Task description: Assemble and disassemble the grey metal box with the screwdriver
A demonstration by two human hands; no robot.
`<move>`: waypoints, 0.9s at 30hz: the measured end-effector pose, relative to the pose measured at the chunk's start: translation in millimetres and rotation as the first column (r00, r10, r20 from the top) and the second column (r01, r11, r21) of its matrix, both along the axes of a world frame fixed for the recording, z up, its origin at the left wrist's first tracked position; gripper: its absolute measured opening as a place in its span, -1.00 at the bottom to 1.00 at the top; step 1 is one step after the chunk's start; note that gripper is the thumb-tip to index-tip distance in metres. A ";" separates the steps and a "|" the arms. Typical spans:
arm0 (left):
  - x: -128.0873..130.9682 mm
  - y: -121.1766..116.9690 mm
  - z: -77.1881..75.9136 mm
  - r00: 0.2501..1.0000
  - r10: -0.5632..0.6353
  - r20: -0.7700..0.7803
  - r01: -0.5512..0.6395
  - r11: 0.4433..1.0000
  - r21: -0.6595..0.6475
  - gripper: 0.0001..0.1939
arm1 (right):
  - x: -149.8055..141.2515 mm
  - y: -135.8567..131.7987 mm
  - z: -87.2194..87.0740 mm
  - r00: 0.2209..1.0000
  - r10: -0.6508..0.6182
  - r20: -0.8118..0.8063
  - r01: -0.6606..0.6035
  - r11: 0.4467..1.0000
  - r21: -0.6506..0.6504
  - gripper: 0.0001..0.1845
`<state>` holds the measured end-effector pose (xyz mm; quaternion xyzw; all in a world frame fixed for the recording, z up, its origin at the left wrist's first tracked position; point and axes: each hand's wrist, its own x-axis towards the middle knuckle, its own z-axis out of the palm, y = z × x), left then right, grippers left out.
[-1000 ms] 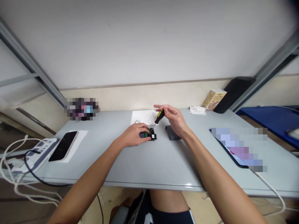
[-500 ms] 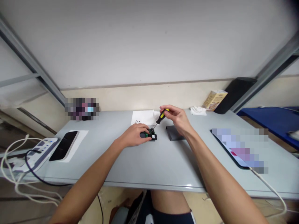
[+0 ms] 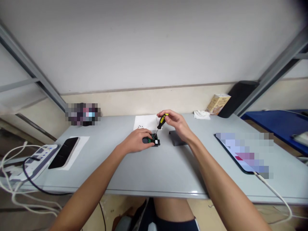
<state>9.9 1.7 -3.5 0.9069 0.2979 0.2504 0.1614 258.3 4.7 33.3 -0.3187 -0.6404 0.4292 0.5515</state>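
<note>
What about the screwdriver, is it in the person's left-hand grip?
No, the screwdriver is in the right-hand grip, while the left-hand grip is on the small device.

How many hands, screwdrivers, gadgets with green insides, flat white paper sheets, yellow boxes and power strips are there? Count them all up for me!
Hands: 2, left hand and right hand
Screwdriver: 1
Gadget with green insides: 1
Flat white paper sheets: 2, back sheet and left sheet
Yellow box: 1
Power strip: 1
Total: 8
</note>
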 end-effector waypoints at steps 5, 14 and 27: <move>0.3 -0.5 1.2 1.000 -0.006 -0.005 0.006 1.000 0.003 -0.86 | -0.2 0.7 0.2 0.997 -0.065 0.037 0.064 0.998 0.026 -0.75; 0.5 -1.6 2.2 1.000 -0.006 -0.018 0.006 1.000 0.016 -0.85 | -2.8 -1.6 1.2 0.989 -0.113 0.097 0.104 0.990 0.097 -0.82; 0.8 -2.9 5.0 0.999 -0.003 -0.037 0.003 1.000 0.014 -0.86 | -2.2 -0.8 0.4 0.998 -0.055 0.044 0.054 0.998 0.008 -0.72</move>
